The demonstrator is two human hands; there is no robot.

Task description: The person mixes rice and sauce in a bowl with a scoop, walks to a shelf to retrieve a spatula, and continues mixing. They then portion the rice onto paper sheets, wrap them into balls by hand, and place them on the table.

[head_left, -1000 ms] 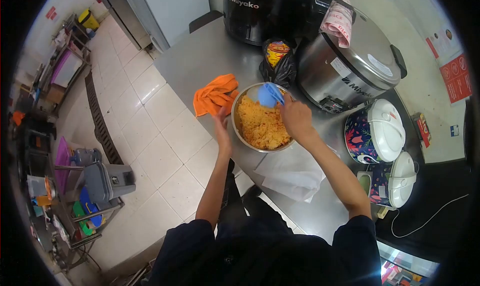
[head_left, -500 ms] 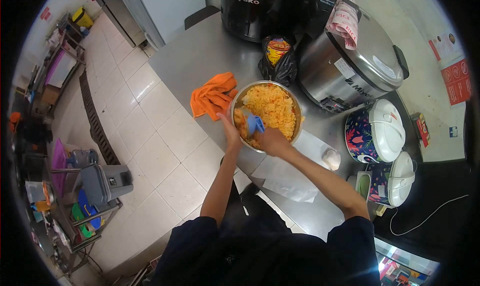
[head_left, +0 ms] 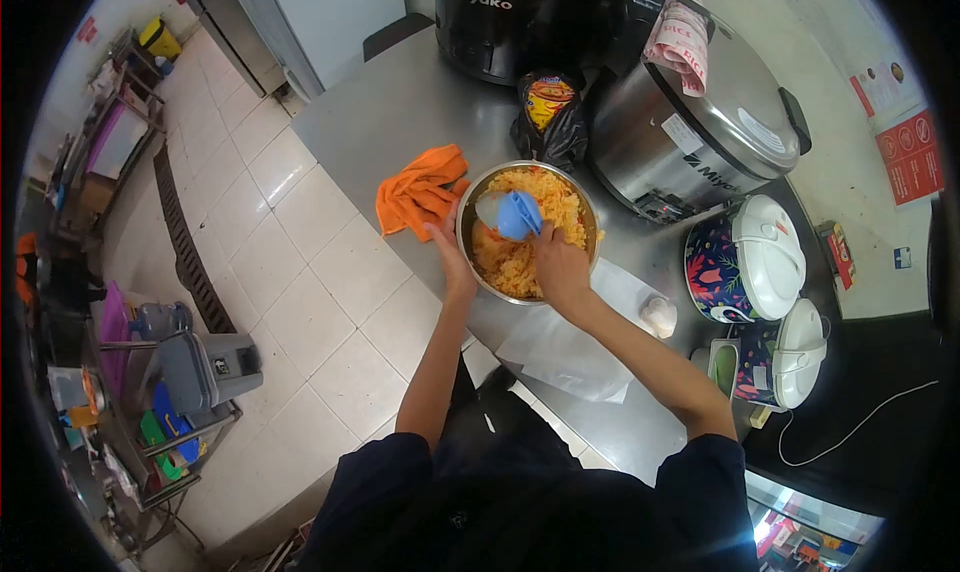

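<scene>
A round metal bowl (head_left: 467, 256) holds orange-yellow rice (head_left: 510, 260) with small red bits. My right hand (head_left: 562, 268) is closed on the handle of a blue scoop (head_left: 519, 215), whose rounded part lies over the rice in the upper middle of the bowl. At the bowl's left rim is my left hand (head_left: 452, 257), its thumb and fingers spread against the outer wall. A crumpled orange cloth (head_left: 418, 192) touches the area just left of the bowl. White paper (head_left: 570, 347) lies below the bowl, with a small whitish bundle (head_left: 659, 317) on its right part.
Behind the bowl stand a black bag (head_left: 563, 137) with a yellow packet, a black Miyako cooker (head_left: 520, 32) and a steel cooker (head_left: 650, 142). Patterned containers (head_left: 718, 272) with white lids are on the right. The steel table's left edge (head_left: 345, 194) borders the tiled floor.
The blue scoop has moved up and to the right within the bowl and turned. My right hand has shifted slightly right with it; my left hand stays at the rim.
</scene>
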